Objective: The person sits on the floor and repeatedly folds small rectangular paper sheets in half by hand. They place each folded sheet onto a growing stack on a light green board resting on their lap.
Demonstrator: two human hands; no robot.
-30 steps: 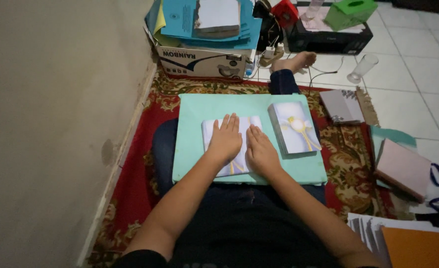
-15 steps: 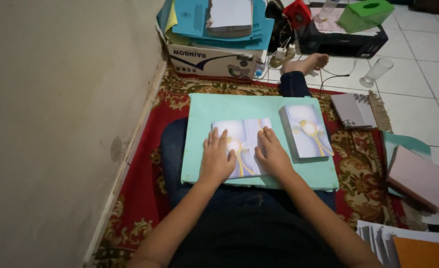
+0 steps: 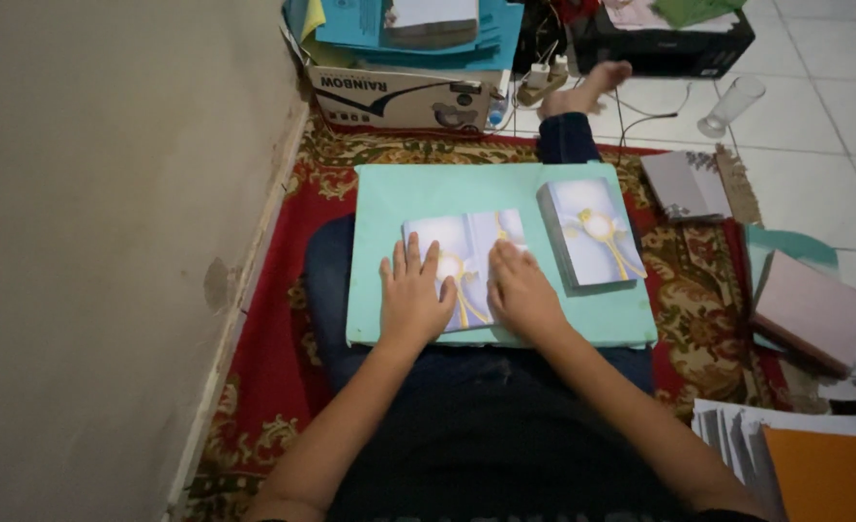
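Observation:
A mint-green board (image 3: 399, 198) rests across my lap. On it lies an unfolded pale-blue printed card (image 3: 466, 242) with a yellow ribbon design. My left hand (image 3: 413, 295) presses flat on the card's left half, fingers spread. My right hand (image 3: 522, 290) lies flat on its right half, fingers together. Just to the right on the board sits a stack of matching folded cards (image 3: 592, 232), a short gap away from my right hand.
A cardboard box (image 3: 399, 97) topped with blue folders stands ahead by the wall. A black printer (image 3: 669, 39), cables and a drinking glass (image 3: 727, 104) are on the tiled floor. More card stacks (image 3: 684, 184), a pink box (image 3: 810, 309) and an orange folder (image 3: 829, 474) lie right.
The view has shifted, so the board sits a little lower in frame. Both hands have slid slightly down toward me over the open card and stay pressed flat on it.

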